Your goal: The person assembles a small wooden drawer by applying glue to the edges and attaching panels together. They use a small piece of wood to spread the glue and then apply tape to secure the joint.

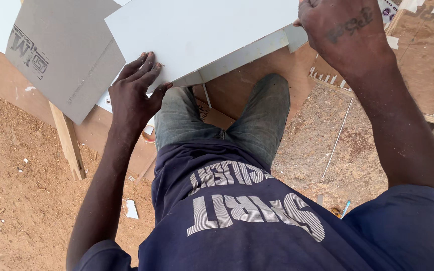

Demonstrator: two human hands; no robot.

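A large white laminated board lay across the person's knees. The left hand pressed flat, fingers together, on its near corner; the right hand gripped its far edge, fingers hidden.

Bare reddish dirt ground, littered with sawdust and paper scraps, fills nine o'clock; brown plywood sheets lie at two o'clock, a wooden batten at nine, under flat daylight.
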